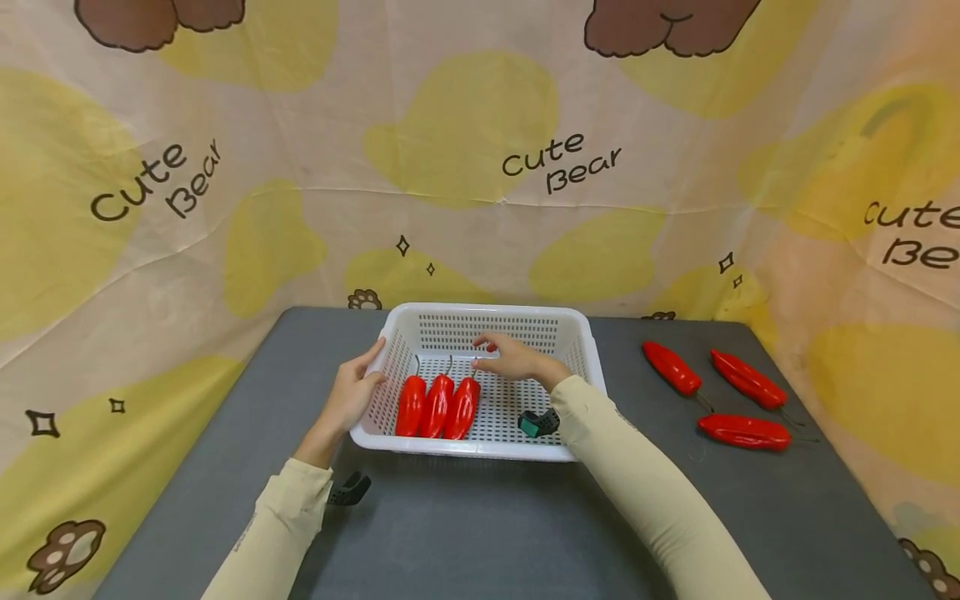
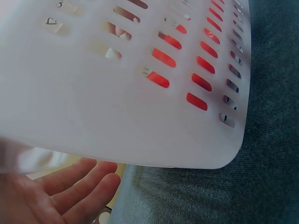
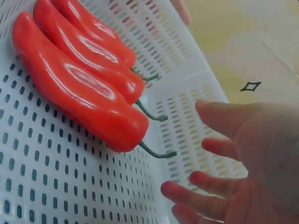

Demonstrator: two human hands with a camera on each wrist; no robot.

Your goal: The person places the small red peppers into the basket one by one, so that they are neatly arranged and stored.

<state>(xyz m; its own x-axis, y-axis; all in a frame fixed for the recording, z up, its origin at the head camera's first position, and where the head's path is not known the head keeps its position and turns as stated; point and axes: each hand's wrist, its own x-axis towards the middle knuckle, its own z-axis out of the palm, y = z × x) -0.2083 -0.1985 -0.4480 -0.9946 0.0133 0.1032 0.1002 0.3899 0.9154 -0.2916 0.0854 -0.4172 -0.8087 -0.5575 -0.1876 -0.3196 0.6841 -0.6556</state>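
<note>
Red chili peppers [image 1: 437,408], three: glossy, side by side on the floor of a white plastic basket [image 1: 480,451], green stems [image 3: 164,155] toward the far wall. Placed left of the right grip [image 1: 513,360]; rightmost pepper nearest to it.

White plastic basket: rectangular, walls and floor perforated with slots. Placed between the two grips, directly beneath the right grip and just right of the left grip [image 1: 351,393].

Right grip: spread, fingers loosely bent, above the basket floor; fingertips apart from the peppers in the right wrist view.

Left grip: spread, fingers extended along the outside of the left wall; thumb and forefinger at the rim.

Loose red chili peppers, three: well to the right of the right grip, outside the basket. One nearest to the basket [image 1: 671,368], one farther right [image 1: 748,380], one closer to the near edge [image 1: 745,432], lying crosswise.

Tabletop [image 1: 465,533]: dark grey, beneath basket and loose peppers.

Wrist devices, two: black with a teal face, below the right grip [image 1: 538,423]; black, below the left grip [image 1: 348,489].

Sleeves [image 1: 645,467]: pale cream, behind both grips.

Fabric backdrop [image 1: 465,125]: beyond both grips, cream with yellow patches, "Cute Bear" lettering and brown paw prints.
</note>
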